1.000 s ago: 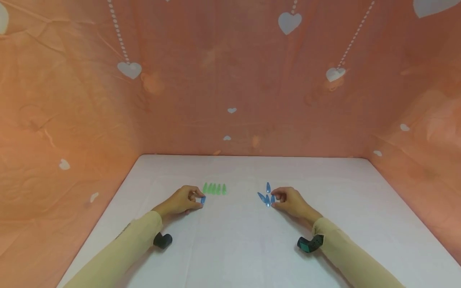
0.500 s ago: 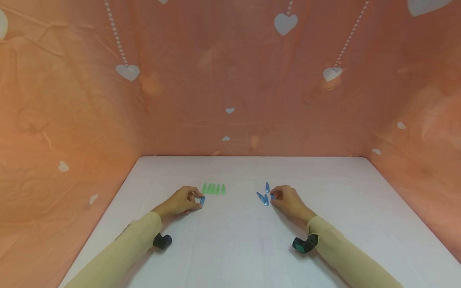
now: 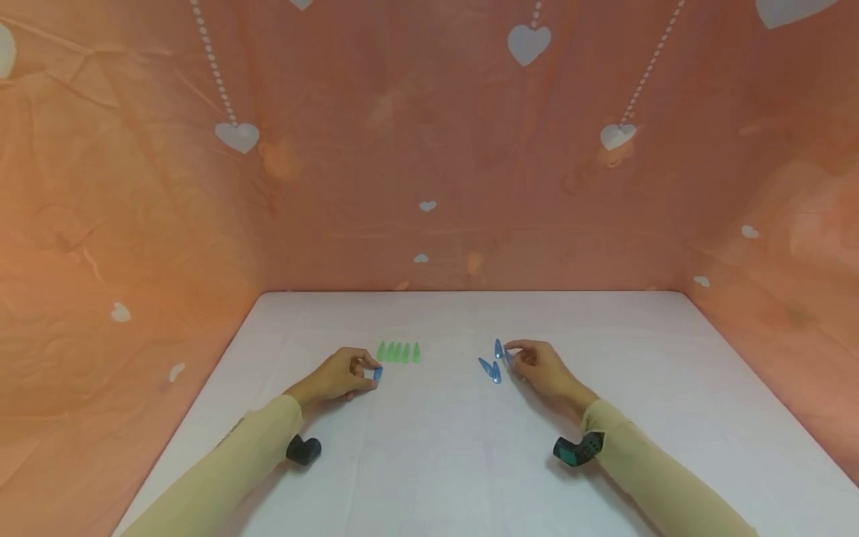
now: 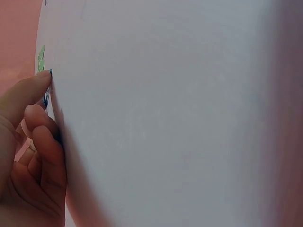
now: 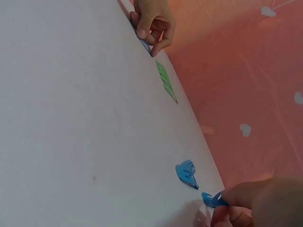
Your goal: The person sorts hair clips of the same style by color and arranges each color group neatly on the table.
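My left hand [image 3: 342,371] pinches a blue hair clip [image 3: 378,374] between thumb and forefinger, low at the table, just in front of the left end of a row of green hair clips [image 3: 399,352]. Across from it, my right hand [image 3: 546,369] holds another blue hair clip [image 5: 218,199] at its fingertips, partly covered by them. Right beside that clip lies a third blue clip [image 3: 498,349]. Two more blue clips [image 3: 491,370] lie nearer, touching at their ends in a V shape. In the left wrist view, the fingers hide most of the held clip.
A white-covered table [image 3: 429,455] carries all the clips. An orange-pink cloth with white hearts [image 3: 429,149] rises at its back and both sides. A dark wrist device [image 3: 579,449] sits at the right cuff, another [image 3: 304,450] at the left.
My right hand has shifted one blue clip away from the V-shaped pair, back toward the far blue clip, and its forefinger has straightened. My left hand keeps its clip in place.
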